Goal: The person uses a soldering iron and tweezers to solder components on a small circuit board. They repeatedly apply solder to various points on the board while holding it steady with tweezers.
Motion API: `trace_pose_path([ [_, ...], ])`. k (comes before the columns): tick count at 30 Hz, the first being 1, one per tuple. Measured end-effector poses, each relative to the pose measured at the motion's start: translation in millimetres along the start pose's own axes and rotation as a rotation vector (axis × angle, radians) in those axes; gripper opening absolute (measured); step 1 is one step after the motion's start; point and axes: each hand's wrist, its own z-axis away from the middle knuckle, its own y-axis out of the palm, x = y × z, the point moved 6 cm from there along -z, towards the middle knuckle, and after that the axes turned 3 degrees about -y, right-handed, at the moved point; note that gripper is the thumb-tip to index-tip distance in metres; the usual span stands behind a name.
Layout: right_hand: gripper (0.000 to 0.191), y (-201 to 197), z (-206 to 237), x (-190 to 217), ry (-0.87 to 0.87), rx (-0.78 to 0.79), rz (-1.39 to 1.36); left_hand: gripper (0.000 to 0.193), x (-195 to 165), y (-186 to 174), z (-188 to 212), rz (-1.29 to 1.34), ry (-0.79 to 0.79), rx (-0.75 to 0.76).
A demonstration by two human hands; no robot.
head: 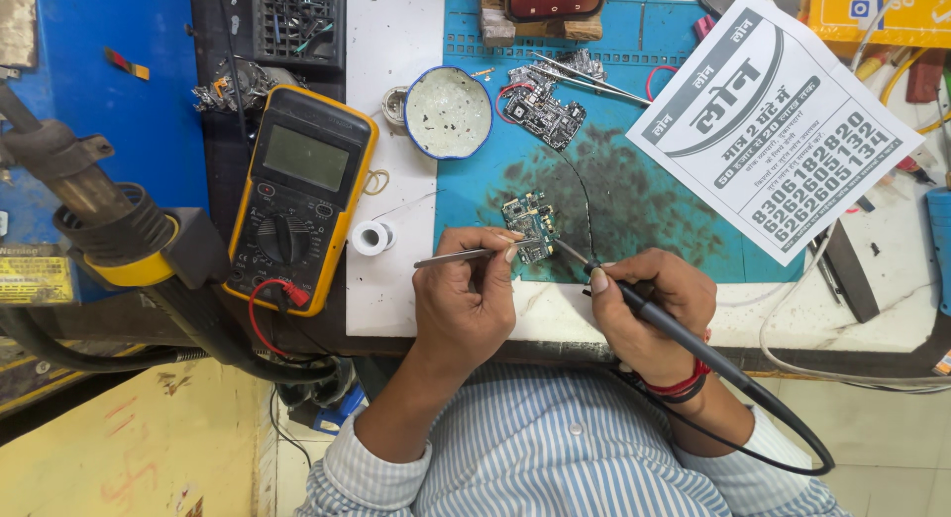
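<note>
A small green circuit board lies on a stained blue work mat. My left hand grips metal tweezers, their tips resting on the board's near edge. My right hand holds a black soldering iron like a pen, with its tip touching the board from the right. The iron's black cable loops down past my right wrist. Both forearms wear a blue-and-white striped shirt.
A yellow-and-black multimeter with a red lead sits at left, beside a solder spool. A round blue-rimmed dish, a second circuit board and a printed white leaflet lie farther back. A hot-air nozzle juts in from the left.
</note>
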Motion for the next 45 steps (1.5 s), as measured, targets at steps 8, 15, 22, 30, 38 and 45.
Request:
trace_pose_path([
  [8, 0.009, 1.3, -0.8, -0.8, -0.009, -0.007, -0.001, 0.011, -0.3, -0.1, -0.5, -0.014, 0.004, -0.002],
  [15, 0.009, 0.2, -0.6, -0.6, -0.015, -0.014, 0.008, 0.011, -0.8, 0.3, -0.7, 0.01, 0.007, 0.002],
  [22, 0.009, 2.1, -2.4, 1.1, -0.025, 0.014, -0.011, 0.011, -1.7, 0.2, -0.9, -0.004, -0.001, -0.003],
  [30, 0.009, 2.8, -3.8, 4.5, -0.051, 0.027, 0.018, 0.01, -3.0, -0.9, -1.6, -0.022, -0.001, -0.013],
  [38, 0.01, 2.9, -3.7, 3.7, -0.049, 0.024, -0.015, 0.01, -2.0, -0.1, -1.3, 0.002, -0.009, -0.005],
  [45, 0.01, 2.5, -2.9, 2.5, -0.03, 0.022, 0.015, 0.011, -2.0, -0.1, -1.0, 0.006, 0.0, -0.004],
])
